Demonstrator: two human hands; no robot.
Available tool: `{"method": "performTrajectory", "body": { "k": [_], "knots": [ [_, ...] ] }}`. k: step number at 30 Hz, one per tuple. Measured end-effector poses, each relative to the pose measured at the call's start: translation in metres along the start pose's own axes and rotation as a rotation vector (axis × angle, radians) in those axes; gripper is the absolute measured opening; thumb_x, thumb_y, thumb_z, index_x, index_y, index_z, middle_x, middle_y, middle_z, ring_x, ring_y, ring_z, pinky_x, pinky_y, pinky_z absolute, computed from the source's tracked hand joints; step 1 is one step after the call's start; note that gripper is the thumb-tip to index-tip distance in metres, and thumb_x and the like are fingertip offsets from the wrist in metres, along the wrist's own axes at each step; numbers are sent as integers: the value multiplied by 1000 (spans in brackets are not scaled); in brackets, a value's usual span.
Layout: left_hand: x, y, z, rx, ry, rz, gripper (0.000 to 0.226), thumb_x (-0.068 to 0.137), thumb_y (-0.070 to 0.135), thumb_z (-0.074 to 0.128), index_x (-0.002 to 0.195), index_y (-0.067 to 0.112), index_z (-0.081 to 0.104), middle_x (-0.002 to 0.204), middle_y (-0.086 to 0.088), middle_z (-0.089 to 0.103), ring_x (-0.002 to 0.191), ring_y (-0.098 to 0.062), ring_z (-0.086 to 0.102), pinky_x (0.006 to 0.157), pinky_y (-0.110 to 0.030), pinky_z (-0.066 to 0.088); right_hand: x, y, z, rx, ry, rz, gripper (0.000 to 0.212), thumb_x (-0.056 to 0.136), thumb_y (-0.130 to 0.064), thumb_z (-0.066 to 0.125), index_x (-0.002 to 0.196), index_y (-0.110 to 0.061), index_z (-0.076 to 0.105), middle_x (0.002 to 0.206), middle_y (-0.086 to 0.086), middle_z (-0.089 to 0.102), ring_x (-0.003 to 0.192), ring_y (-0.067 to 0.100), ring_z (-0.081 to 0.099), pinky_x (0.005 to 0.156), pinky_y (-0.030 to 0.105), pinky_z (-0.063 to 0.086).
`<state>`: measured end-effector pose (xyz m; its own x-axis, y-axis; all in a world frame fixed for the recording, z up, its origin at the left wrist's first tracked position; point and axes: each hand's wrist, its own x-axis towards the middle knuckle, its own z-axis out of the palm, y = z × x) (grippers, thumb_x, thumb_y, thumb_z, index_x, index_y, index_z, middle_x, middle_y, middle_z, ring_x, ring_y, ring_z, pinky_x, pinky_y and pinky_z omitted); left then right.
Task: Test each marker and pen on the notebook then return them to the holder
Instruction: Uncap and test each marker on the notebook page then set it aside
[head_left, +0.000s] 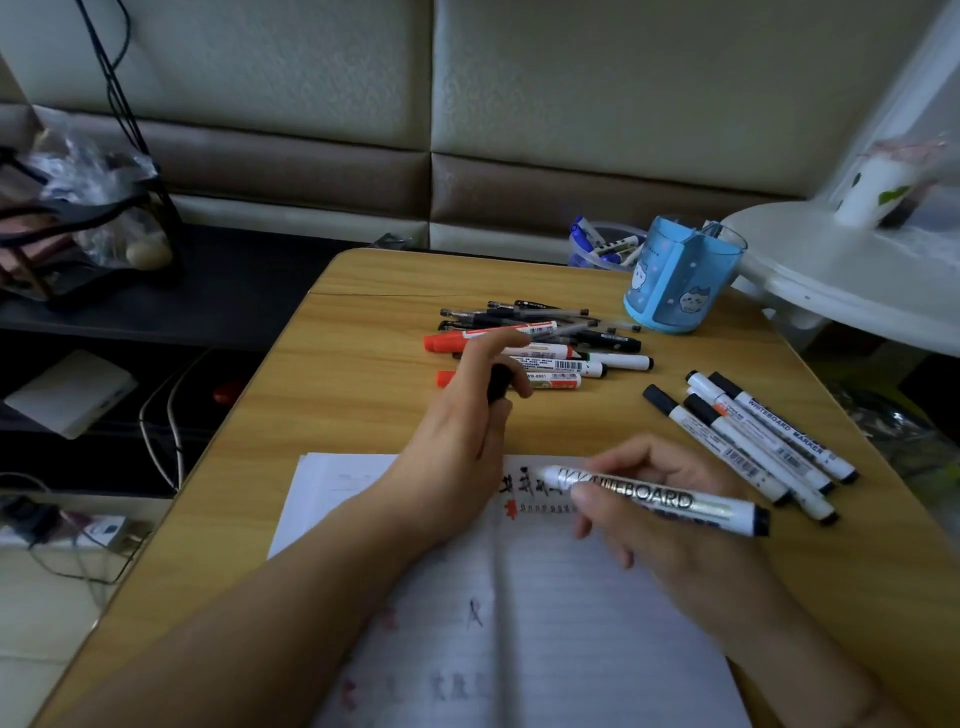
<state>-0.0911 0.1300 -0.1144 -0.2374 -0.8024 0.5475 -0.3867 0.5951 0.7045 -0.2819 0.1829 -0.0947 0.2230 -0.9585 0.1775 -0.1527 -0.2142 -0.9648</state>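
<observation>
Sitting well short of done, by the look of things. Showing red and black test scribbles along the top of the open notebook (561, 613), so judging several markers already tried. Lying apart just beyond the notebook's far-right corner: 4 black-capped whiteboard markers (748, 441), possibly the tested ones, though impossible to confirm. Waiting farther back, beyond the notebook's top edge: a mixed pile of pens and red markers (540, 343). Standing beyond that pile, toward the right: the blue holder (680, 280), seemingly empty, its inside only partly visible. Remaining, then: testing the pile and returning everything to the holder.

Hovering over the notebook's top edge: the right hand (660, 509), fingers and thumb curled around a black whiteboard marker (654, 496), barrel lying nearly flat, white end pointing left above the scribbles, black end pointing right. Hard to tell whether the tip is touching paper.

Reaching forward past the notebook's top edge: the left hand (467, 415), wrist crossing the page, curled fingers gripping a small black cap (498, 382), index finger stretching out toward the red markers in the pile. Likely the cap of the marker in hand, though not certain.
</observation>
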Motion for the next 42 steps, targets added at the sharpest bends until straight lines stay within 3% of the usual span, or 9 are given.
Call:
{"method": "performTrajectory", "body": {
  "k": [2,7,12,15,28,32,36,39,42],
  "knots": [
    [1,-1,0,-59,6,-56,54,93,-4,53,136,23,35,101,10,62,87,-16,62,77,-36,51,0,2,6,-15,-8,-13,26,77,-27,80,77,-7,63,60,16,67,44,14,58,43,23,44],
    [2,0,-1,-195,109,-239,37,84,18,73,113,21,50,89,6,72,83,-19,68,80,-49,52,1,10,15,-40,22,-38,28,77,-37,66,63,-16,54,46,7,51,40,23,43,39,43,34],
    [4,-1,1,-231,125,-293,41,79,8,79,98,19,45,84,2,73,59,5,54,66,-19,40,0,13,16,-64,56,-53,29,78,-38,65,61,-19,51,45,9,46,39,29,36,38,43,30],
    [4,-1,2,-190,110,-283,41,78,9,80,96,22,45,84,2,72,56,8,50,61,-11,36,1,15,16,-102,34,-45,28,77,-39,65,62,-19,53,48,6,48,43,25,38,41,37,32],
    [3,-7,2,-127,110,-192,19,89,21,66,106,22,58,95,11,68,88,-13,65,73,-47,51,2,15,14,-124,27,-51,28,78,-37,64,61,-19,51,48,6,48,44,22,40,41,39,32],
    [3,-6,1,-94,94,-166,14,92,18,65,104,23,61,89,16,65,77,-6,59,68,-39,50,1,13,14,-63,24,-31,28,77,-35,64,60,-17,50,46,4,46,42,23,38,39,41,29],
    [3,-5,-1,-80,70,-120,11,94,13,62,103,19,63,86,18,62,75,-2,56,66,-19,44,2,12,14,-36,24,-14,29,78,-32,65,59,-16,49,45,5,46,42,23,38,40,42,30],
    [2,-5,0,-111,49,-109,9,97,14,57,104,16,63,83,19,58,75,2,53,68,-10,38,2,11,12,20,68,-11,26,80,-17,68,59,-17,52,45,2,48,41,19,41,40,35,32],
    [1,-6,0,-168,50,-85,21,99,21,47,112,13,62,87,16,59,82,3,55,74,-10,38,0,6,5,94,172,-74,16,80,-24,75,76,-15,62,55,1,56,45,13,47,40,24,38]
  ]
}}
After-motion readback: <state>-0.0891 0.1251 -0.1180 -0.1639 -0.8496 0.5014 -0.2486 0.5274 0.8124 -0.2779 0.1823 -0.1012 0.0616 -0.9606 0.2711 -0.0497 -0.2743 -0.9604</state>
